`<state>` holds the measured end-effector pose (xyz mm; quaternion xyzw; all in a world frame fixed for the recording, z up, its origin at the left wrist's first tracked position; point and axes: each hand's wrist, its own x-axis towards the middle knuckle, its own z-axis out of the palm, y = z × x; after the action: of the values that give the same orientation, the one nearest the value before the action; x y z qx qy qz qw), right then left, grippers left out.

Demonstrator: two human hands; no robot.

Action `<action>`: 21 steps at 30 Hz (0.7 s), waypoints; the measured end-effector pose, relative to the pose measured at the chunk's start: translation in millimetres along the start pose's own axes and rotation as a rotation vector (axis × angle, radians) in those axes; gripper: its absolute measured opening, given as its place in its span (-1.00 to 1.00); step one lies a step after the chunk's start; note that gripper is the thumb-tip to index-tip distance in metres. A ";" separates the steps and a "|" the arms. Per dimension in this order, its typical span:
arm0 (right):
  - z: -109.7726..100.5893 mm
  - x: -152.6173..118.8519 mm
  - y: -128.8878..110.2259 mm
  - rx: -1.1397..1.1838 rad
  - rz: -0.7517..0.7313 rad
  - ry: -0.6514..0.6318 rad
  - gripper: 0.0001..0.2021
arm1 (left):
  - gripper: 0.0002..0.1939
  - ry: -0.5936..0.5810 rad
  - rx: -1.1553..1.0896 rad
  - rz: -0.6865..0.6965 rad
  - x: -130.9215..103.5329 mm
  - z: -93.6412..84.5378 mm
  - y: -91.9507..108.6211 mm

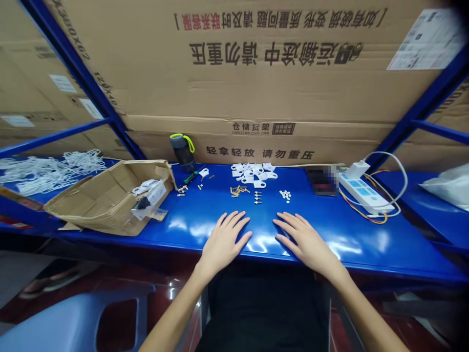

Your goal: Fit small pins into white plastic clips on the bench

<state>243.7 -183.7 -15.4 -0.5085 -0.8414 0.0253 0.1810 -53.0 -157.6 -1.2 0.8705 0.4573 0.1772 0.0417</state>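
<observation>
My left hand (223, 240) lies flat on the blue table (205, 215), fingers spread, holding nothing. To its right my right hand (303, 239) rests the same way, fingers apart and nothing in it. Beyond them, at the middle, is a heap of white plastic parts with rings (254, 172). Nearer stand a small pile of brass-coloured pieces (239, 190) and a short column of small screw-like parts (258, 197). Several tiny white pieces (285, 195) lie beyond my right hand.
An open cardboard box (98, 195) holds bags at left. Behind it are a dark bottle (183, 154) and a green-handled screwdriver (192, 177). A white power strip (366, 193) with cables and a dark, partly blurred object (321, 181) sit at right. Large cartons stand behind.
</observation>
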 end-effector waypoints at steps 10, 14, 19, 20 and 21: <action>-0.2 -0.1 -0.5 -0.007 0.000 -0.002 -0.52 | -0.52 0.007 0.010 0.007 -0.2 0.2 0.7; -0.2 -0.3 0.5 -0.013 0.007 -0.020 -0.50 | -0.53 0.016 0.012 0.008 -0.7 -0.1 0.2; 0.2 9.9 -1.3 -0.034 0.012 -0.062 -0.48 | -0.49 -0.030 0.027 0.016 8.7 2.2 0.6; 0.8 13.4 -3.1 -0.046 0.018 -0.071 -0.47 | -0.49 -0.037 0.032 0.017 12.5 3.7 1.3; 1.6 17.0 -5.5 -0.058 0.027 -0.079 -0.46 | -0.48 -0.041 0.037 0.015 16.5 5.3 2.2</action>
<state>231.4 -171.3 -10.9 -0.5235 -0.8413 0.0231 0.1325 -40.9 -145.0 -1.2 0.8778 0.4533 0.1511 0.0334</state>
